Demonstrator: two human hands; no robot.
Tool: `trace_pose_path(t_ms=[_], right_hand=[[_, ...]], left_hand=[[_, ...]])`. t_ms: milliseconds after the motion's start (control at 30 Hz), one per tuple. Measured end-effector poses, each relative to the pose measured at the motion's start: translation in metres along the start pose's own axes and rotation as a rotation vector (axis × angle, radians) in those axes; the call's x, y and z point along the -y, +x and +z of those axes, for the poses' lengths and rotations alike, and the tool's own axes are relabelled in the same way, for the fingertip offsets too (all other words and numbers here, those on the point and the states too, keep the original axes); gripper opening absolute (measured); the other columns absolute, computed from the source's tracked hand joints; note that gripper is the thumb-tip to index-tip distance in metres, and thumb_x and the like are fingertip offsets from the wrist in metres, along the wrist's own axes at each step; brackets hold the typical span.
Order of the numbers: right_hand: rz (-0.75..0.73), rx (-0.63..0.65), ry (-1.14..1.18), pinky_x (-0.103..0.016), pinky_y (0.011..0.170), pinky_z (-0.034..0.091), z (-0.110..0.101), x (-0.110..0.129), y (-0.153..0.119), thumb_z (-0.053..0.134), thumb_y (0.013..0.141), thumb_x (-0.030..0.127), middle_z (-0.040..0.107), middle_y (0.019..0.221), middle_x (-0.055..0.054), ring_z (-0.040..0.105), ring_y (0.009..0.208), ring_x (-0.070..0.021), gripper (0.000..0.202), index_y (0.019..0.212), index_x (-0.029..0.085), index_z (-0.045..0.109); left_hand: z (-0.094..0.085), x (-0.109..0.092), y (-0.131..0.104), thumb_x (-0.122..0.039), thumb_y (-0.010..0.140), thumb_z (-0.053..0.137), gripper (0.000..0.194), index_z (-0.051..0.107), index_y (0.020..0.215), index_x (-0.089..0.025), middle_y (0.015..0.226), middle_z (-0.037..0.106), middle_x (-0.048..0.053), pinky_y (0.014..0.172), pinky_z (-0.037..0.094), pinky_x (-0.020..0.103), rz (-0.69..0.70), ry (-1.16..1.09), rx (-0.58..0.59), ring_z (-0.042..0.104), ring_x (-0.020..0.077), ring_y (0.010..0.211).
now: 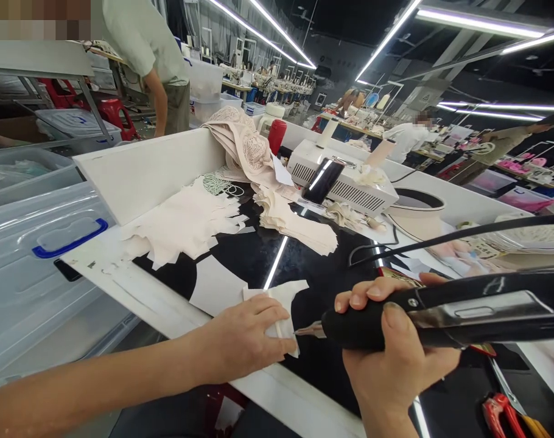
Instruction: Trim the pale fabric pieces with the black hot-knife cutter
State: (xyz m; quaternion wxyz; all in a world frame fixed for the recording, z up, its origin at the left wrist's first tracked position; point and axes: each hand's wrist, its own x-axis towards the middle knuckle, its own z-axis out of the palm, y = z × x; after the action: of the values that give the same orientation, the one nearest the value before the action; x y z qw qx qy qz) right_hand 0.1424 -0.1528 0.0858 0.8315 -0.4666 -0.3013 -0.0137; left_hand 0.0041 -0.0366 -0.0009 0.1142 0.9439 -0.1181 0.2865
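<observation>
**Cloth piece held beneath the left hand, with a tool tip at its edge**

A small white cloth piece [291,294] is held by the left hand [247,340] on a black tabletop [320,380]. The near part of the cloth is covered by the curled fingers, while its far part is left exposed beyond the knuckles; a narrow folded strip is seen between thumb and forefinger. The underside of the grip is hidden.

A black handheld tool [480,307] is grasped by the right hand [396,347], with the fingers wrapped over the barrel and the thumb pressed along its side. Its metal tip [312,330] is directed at the right edge of the cloth, just beside the left fingertips; whether the two are in contact cannot be told. The cloth is thus situated to the left of the right hand, ahead of the tip.

Beyond the left hand, a pale sheet [217,285] is seen beside the cloth. Farther off, a stack of cut pieces [299,225] and a wider pile [185,222] are spread. Red-handled scissors [500,415] are placed near the right forearm.
</observation>
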Motion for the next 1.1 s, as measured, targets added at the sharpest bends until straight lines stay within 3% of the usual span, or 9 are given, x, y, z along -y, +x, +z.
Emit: trace_pose_path(t_ms=[367, 500, 633, 733, 833, 933, 1000, 1100], right_hand=[[-0.039, -0.010, 0.011, -0.028, 0.049, 0.057, 0.006, -0.010, 0.006, 0.078, 0.078, 0.017, 0.066, 0.075, 0.006, 0.059, 0.059, -0.0136, 0.040, 0.114, 0.025, 0.061], [0.011, -0.009, -0.001, -0.029, 0.050, 0.057, 0.006, -0.006, 0.003, 0.079, 0.078, 0.016, 0.065, 0.075, 0.006, 0.059, 0.060, -0.0138, 0.043, 0.115, 0.026, 0.060], [0.026, 0.036, 0.014, -0.028, 0.049, 0.057, 0.002, 0.003, -0.003, 0.081, 0.078, 0.019, 0.064, 0.076, 0.005, 0.058, 0.061, -0.0148, 0.043, 0.115, 0.026, 0.060], [0.026, 0.034, 0.029, -0.028, 0.048, 0.056, 0.000, 0.007, -0.007, 0.082, 0.077, 0.021, 0.064, 0.076, 0.005, 0.057, 0.061, -0.0148, 0.042, 0.113, 0.026, 0.061], [0.022, 0.025, 0.026, -0.028, 0.047, 0.056, 0.000, 0.007, -0.008, 0.082, 0.077, 0.021, 0.064, 0.076, 0.005, 0.058, 0.060, -0.0151, 0.043, 0.114, 0.026, 0.062], [0.011, 0.017, 0.015, -0.029, 0.047, 0.056, 0.000, 0.006, -0.008, 0.081, 0.077, 0.020, 0.064, 0.076, 0.005, 0.059, 0.060, -0.0151, 0.042, 0.114, 0.025, 0.061], [0.002, 0.017, 0.019, -0.029, 0.048, 0.056, 0.000, 0.005, -0.008, 0.081, 0.078, 0.019, 0.065, 0.076, 0.005, 0.059, 0.060, -0.0148, 0.041, 0.114, 0.025, 0.061], [-0.008, 0.030, 0.032, -0.029, 0.049, 0.057, 0.000, 0.004, -0.010, 0.080, 0.080, 0.018, 0.065, 0.077, 0.005, 0.061, 0.059, -0.0145, 0.041, 0.115, 0.025, 0.060]], left_hand=[[0.002, 0.002, -0.001, -0.021, 0.102, 0.065, 0.016, 0.074, 0.115, -0.023, 0.124, 0.066, 0.015, 0.115, 0.050, 0.046, -0.018, -0.010, 0.004, 0.063, 0.0255, 0.122], [0.001, -0.013, -0.005, -0.024, 0.101, 0.068, 0.016, 0.072, 0.116, -0.021, 0.127, 0.068, 0.017, 0.115, 0.050, 0.044, -0.040, 0.040, -0.018, 0.063, 0.0275, 0.125], [-0.003, -0.035, -0.012, -0.048, 0.097, 0.075, 0.049, 0.064, 0.134, -0.017, 0.136, 0.067, 0.019, 0.117, 0.048, 0.046, -0.040, 0.107, 0.055, 0.060, 0.0313, 0.133], [-0.008, -0.039, -0.011, -0.043, 0.105, 0.064, 0.041, 0.065, 0.133, -0.013, 0.130, 0.072, 0.015, 0.117, 0.048, 0.039, -0.036, 0.127, 0.040, 0.064, 0.0266, 0.128], [-0.014, -0.024, -0.002, -0.028, 0.111, 0.054, 0.026, 0.069, 0.120, -0.009, 0.119, 0.075, 0.013, 0.115, 0.051, 0.036, 0.000, 0.109, 0.028, 0.069, 0.0223, 0.116], [-0.019, 0.000, 0.010, -0.013, 0.106, 0.055, 0.016, 0.070, 0.111, -0.010, 0.112, 0.076, 0.012, 0.114, 0.053, 0.037, 0.057, 0.008, 0.072, 0.069, 0.0225, 0.116], [-0.021, 0.018, 0.018, -0.002, 0.101, 0.055, 0.019, 0.069, 0.111, -0.010, 0.116, 0.075, 0.012, 0.115, 0.052, 0.036, 0.112, -0.078, 0.132, 0.066, 0.0222, 0.123], [-0.021, 0.041, 0.028, 0.001, 0.097, 0.054, 0.029, 0.068, 0.120, -0.010, 0.129, 0.072, 0.013, 0.111, 0.055, 0.032, 0.160, -0.177, 0.243, 0.065, 0.0216, 0.126]])
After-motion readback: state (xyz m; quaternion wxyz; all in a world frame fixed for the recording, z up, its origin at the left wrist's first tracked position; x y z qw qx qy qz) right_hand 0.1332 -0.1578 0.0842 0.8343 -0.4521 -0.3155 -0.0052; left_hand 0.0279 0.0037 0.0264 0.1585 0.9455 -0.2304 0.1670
